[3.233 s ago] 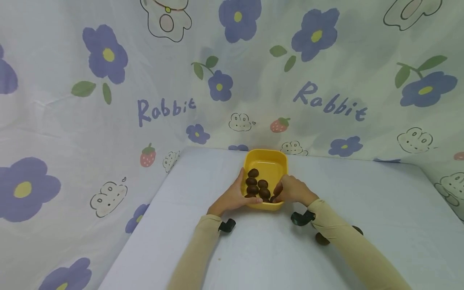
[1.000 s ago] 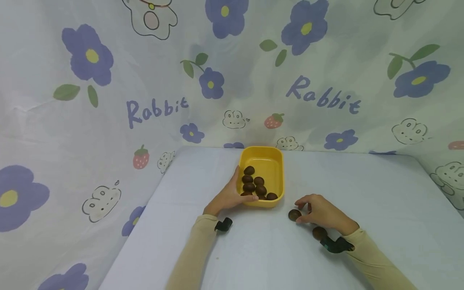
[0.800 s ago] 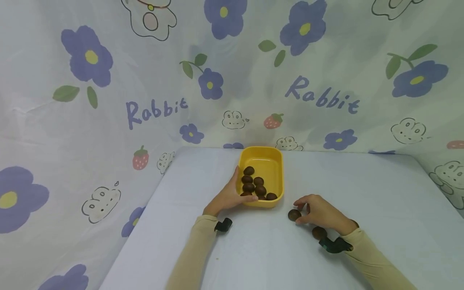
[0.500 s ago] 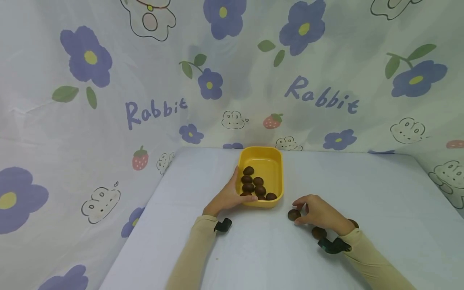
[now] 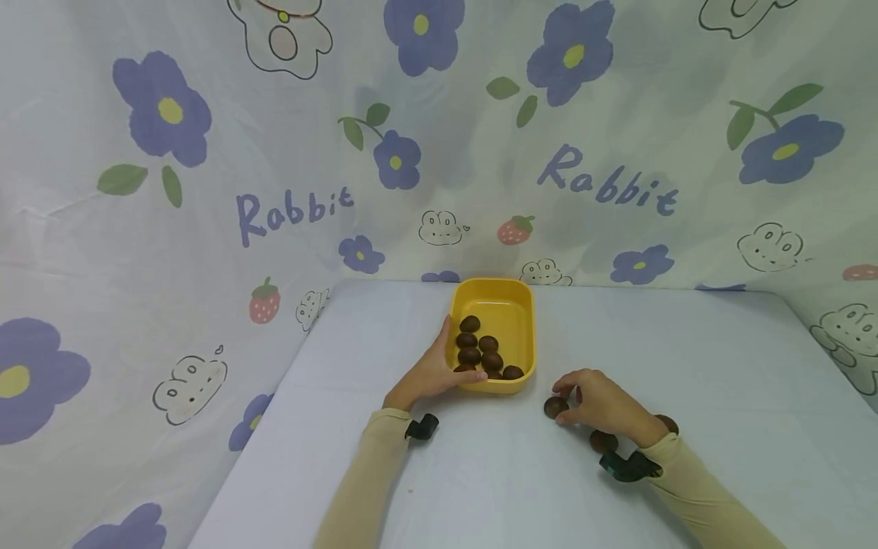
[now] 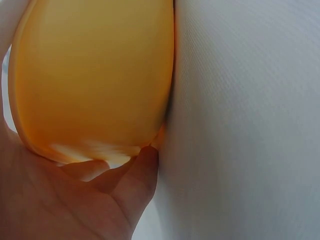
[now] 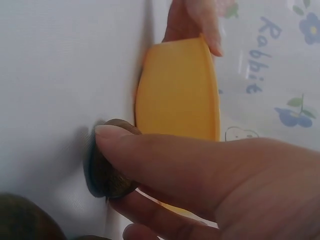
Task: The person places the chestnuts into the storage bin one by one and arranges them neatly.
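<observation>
Right hand [image 5: 600, 402] has left the tray [image 5: 516, 324], pinching a brown piece [image 5: 553, 408] (arm [image 5: 703, 492] partly hides another [image 5: 668, 421]).

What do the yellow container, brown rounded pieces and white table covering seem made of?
Yellow container: probably smooth, slightly glossy plastic; its rounded wall shows soft highlights. Brown rounded pieces: faint sheen, material unclear, perhaps wood or nutshell; one looks mottled up close. White table covering: likely matte fabric, from its fine woven texture.

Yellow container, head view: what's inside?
The yellow container holds brown rounded pieces, eight visible, toward its left and near sides; its far-right floor is bare. The left hand and near wall partly cover the nearest pieces; anything fully behind them can't be seen.
</observation>
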`<state>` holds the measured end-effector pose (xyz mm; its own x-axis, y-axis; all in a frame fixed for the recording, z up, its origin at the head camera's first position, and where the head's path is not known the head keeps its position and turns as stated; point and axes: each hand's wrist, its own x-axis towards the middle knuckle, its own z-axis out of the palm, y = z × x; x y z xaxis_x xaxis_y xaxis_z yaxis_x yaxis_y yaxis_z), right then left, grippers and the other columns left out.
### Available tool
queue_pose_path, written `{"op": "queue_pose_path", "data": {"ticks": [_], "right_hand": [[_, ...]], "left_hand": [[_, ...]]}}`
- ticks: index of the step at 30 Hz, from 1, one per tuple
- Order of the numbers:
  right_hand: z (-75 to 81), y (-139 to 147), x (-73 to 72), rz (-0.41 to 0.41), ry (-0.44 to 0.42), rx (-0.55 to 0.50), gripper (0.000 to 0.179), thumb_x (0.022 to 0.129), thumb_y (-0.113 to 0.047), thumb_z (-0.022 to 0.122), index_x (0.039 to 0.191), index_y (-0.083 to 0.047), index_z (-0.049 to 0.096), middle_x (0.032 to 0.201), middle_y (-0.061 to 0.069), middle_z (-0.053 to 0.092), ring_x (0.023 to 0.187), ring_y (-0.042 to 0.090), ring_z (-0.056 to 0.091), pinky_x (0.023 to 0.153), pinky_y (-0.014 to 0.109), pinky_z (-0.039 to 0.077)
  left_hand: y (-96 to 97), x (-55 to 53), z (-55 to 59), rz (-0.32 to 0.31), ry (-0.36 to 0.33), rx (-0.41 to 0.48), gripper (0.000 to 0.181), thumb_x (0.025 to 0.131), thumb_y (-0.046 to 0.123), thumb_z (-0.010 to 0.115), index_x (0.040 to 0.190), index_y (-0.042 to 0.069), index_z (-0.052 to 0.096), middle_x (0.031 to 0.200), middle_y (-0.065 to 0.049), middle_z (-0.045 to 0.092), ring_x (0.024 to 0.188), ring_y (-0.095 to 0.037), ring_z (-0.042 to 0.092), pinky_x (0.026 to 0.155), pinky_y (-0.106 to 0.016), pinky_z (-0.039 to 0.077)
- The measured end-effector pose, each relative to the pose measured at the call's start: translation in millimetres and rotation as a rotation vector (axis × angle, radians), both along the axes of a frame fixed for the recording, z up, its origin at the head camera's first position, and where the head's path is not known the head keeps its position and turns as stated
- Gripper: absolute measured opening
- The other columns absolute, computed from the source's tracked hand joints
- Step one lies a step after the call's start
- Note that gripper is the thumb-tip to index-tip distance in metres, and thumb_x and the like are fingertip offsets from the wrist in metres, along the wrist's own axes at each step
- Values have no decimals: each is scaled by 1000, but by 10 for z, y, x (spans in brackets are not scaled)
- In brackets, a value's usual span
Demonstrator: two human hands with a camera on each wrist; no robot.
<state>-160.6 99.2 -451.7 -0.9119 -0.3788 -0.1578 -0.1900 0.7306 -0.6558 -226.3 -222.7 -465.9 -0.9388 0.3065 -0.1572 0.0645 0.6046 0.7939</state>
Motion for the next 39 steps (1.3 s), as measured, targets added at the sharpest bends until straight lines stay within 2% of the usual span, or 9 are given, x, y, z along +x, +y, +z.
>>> {"op": "queue_pose_path", "data": {"ticks": [8, 15, 19, 22, 29, 39], "right_hand": [[10, -36, -13, -2, 36, 10, 36, 77, -15, 89, 109, -5, 76, 97, 0, 73, 82, 14, 55, 67, 22, 47], [15, -39, -30, 10, 68, -23, 24, 79, -15, 87, 99, -8, 77, 89, -3, 71, 77, 14, 53, 63, 21, 45], [36, -20, -47, -8, 68, -52, 24, 81, -19, 87, 102, -10, 78, 89, -4, 71, 78, 14, 54, 62, 21, 45], [58, 15, -71, -26, 82, -77, 26, 84, -22, 85, 106, -11, 79, 95, -3, 73, 83, 14, 56, 66, 22, 47], [122, 125, -111, -86, 175, -122, 28, 88, -27, 82, 112, -13, 79, 104, -3, 77, 89, 13, 59, 79, 28, 50], [308, 130, -270, -109, 233, -130, 34, 89, -28, 82, 116, -9, 79, 104, 3, 78, 89, 16, 61, 79, 29, 54]], "left_hand": [[-23, 8, 10, -3, 3, 5, 145, 67, 73, 84, 166, 30, -12, 177, -2, 0, 163, -28, 13, 131, -56, 18], [-46, 15, 2, 4, -7, 10, 145, 67, 73, 84, 166, 31, -12, 177, -1, 0, 163, -27, 13, 131, -55, 17], [-54, 21, 1, 10, -9, 16, 144, 67, 73, 85, 166, 31, -12, 177, 0, 0, 163, -27, 13, 131, -56, 17], [-57, 21, 1, 14, -13, 16, 145, 66, 74, 85, 166, 32, -12, 177, 0, 0, 163, -27, 13, 132, -55, 17], [-35, 11, 0, 1, -7, 13, 144, 66, 75, 85, 165, 33, -11, 177, -1, 0, 163, -27, 12, 131, -56, 17], [-22, 13, -8, -10, -11, 14, 144, 66, 75, 84, 165, 34, -12, 177, 0, -1, 163, -26, 11, 132, -55, 17]]}}
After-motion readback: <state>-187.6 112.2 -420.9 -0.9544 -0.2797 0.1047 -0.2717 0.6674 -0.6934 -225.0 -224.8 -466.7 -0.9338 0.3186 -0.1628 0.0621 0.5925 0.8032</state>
